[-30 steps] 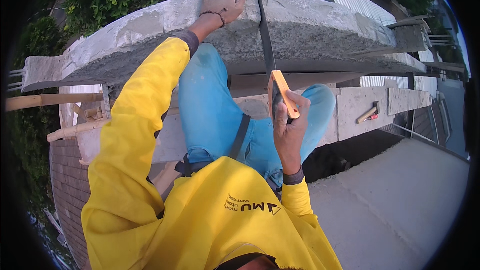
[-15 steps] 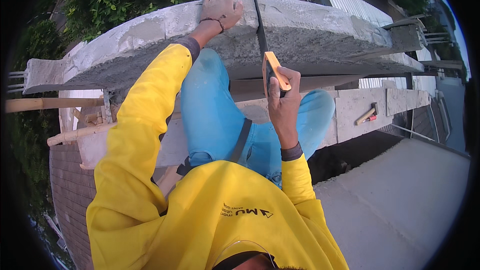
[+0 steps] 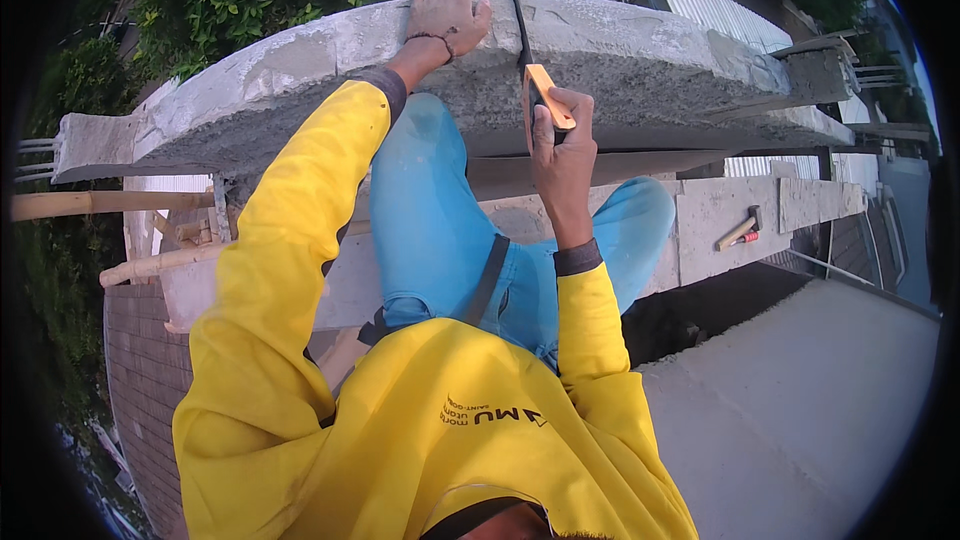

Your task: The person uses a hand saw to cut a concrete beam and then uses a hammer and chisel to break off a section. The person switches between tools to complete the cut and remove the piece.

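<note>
Right grip [image 3: 566, 158]: clenched on the orange handle [image 3: 547, 88] of the saw [image 3: 519, 25], which crosses the far beam [image 3: 640, 32]. Left grip [image 3: 445, 22]: unclenched, resting on the beam. Saw: probably light, thin and springy; hold by the handle.

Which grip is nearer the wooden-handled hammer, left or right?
Right. The right grip, on the handsaw, is left of the hammer; the left grip, on the concrete slab, is farther left.
</note>
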Motion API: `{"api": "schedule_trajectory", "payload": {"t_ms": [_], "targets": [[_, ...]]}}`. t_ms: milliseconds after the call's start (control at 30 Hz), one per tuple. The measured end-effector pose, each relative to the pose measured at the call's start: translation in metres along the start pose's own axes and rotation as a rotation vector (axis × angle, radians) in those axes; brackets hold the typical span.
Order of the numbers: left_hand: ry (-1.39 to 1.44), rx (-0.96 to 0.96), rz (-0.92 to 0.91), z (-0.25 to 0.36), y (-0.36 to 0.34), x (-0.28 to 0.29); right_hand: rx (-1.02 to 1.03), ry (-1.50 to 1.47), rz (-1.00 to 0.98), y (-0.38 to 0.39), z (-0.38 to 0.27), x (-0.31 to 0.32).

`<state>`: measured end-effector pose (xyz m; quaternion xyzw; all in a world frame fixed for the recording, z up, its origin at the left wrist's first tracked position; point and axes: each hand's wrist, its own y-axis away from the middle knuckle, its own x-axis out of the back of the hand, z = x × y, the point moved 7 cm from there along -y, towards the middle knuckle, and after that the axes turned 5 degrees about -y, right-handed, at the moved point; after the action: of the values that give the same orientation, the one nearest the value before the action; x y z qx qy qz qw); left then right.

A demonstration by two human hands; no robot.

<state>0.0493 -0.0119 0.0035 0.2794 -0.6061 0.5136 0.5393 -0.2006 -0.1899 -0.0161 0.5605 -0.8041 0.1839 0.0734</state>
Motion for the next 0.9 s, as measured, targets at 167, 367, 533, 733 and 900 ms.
{"api": "schedule_trajectory", "payload": {"t_ms": [167, 367, 533, 733, 900], "targets": [[0.005, 0.013, 0.021, -0.001, 0.002, -0.012, -0.237, 0.035, -0.034, 0.148, -0.109, 0.096], [-0.023, 0.014, 0.034, -0.001, 0.000, -0.004, 0.040, 0.005, 0.023, 0.013, -0.067, 0.005], [-0.017, -0.012, 0.006, 0.001, 0.000, -0.001, -0.070, -0.050, -0.025, 0.008, 0.020, -0.008], [-0.004, 0.017, 0.021, 0.000, 0.001, -0.008, -0.123, -0.010, 0.000, 0.131, -0.135, 0.097], [-0.012, 0.020, 0.010, 0.001, 0.003, -0.005, 0.082, 0.057, 0.034, 0.009, -0.122, 0.009]]}}
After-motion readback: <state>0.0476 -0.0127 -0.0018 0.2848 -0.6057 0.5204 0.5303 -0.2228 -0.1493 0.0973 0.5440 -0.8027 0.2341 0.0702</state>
